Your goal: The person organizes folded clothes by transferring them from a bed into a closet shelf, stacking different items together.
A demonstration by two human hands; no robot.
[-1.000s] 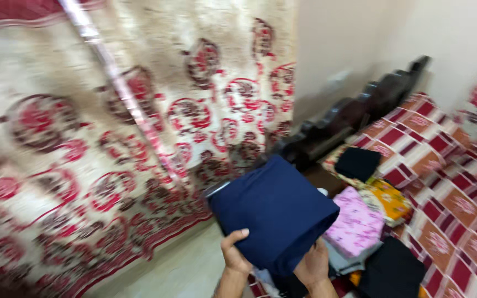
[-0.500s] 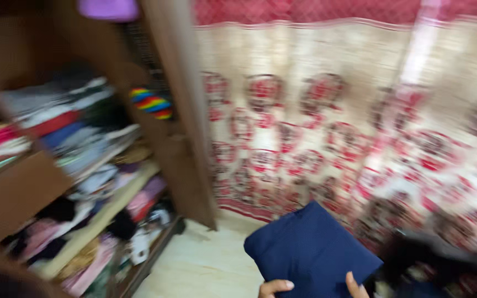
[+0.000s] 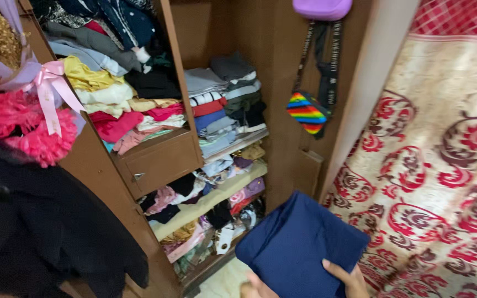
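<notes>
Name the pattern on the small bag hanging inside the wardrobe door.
Rainbow stripes on the small bag, hung by a black strap; the head view shows it plainly.

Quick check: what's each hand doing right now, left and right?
Left hand: mostly cut off by the frame edge, at the folded navy cloth; grip cannot be told.
Right hand: fingers laid on the cloth, holding it.

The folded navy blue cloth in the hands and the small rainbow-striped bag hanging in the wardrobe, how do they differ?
The folded navy blue cloth is one plain colour; the rainbow-striped bag has many bright bands. The cloth is far larger. The cloth is held from below by both hands; the bag hangs by a dark strap.
</notes>
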